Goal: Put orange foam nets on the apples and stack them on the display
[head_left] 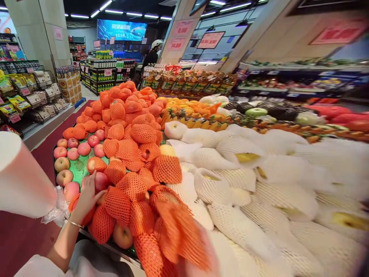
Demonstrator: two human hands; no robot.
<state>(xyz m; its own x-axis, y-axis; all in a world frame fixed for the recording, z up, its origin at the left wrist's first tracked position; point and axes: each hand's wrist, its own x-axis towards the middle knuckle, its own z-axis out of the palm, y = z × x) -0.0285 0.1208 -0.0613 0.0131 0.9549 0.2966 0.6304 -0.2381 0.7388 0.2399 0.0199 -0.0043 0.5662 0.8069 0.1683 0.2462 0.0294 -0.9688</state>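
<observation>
Left hand: [88, 188] reaching over the near-left part of the display, thumb spread well apart from the fingers, fingers lying close together. They're up against a bare red apple [102, 181] sitting in the gap; can't tell how hard they press, if at all.
Right hand: [210, 248] low at the front and super blurry, with an orange foam net [181, 234] covering most of it. Can't tell how the fingers are bent, sorry.
The apple: reddish, smooth, no net on it, partly hidden by the hand, right next to netted ones.
Orange net in front: loose folds, smeared by blur, can't see if there's fruit inside.
Green mat: [79, 168] showing between bare apples [84, 149] lined up along the left side.
Big pile: apples in orange nets [127, 150] heaped high toward the back.
Right side: fruit in white foam nets [225, 184], yellow skin peeking out here and there.
</observation>
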